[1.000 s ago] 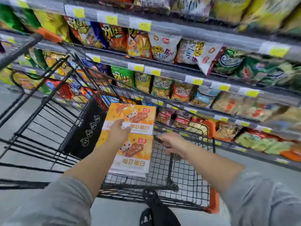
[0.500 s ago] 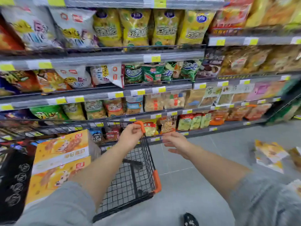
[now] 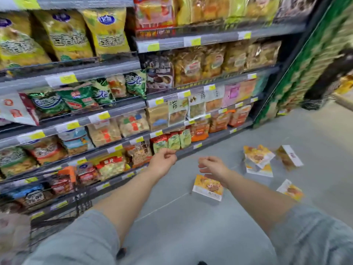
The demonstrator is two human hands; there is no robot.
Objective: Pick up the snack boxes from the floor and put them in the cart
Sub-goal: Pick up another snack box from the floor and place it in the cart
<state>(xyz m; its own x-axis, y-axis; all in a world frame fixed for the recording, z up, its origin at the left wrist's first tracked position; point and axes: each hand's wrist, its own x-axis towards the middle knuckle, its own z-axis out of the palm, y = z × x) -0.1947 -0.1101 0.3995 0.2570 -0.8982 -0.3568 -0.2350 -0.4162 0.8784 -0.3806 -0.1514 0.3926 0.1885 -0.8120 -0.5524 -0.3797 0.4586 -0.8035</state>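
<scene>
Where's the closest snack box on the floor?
Head view, right of centre: the closest snack box lies on the floor just below the right hand, left of the pile of boxes.

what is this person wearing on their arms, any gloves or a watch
Both arms are in loose, light grey-blue fabric: the left sleeve and the right sleeve each end near the elbow, plain, with no print or logo in view. No glove, watch, bracelet or ring shows on the left grip or the right grip.

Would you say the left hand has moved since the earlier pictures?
Yes: the left hand let go of the cart and moved right, away from it.
</scene>
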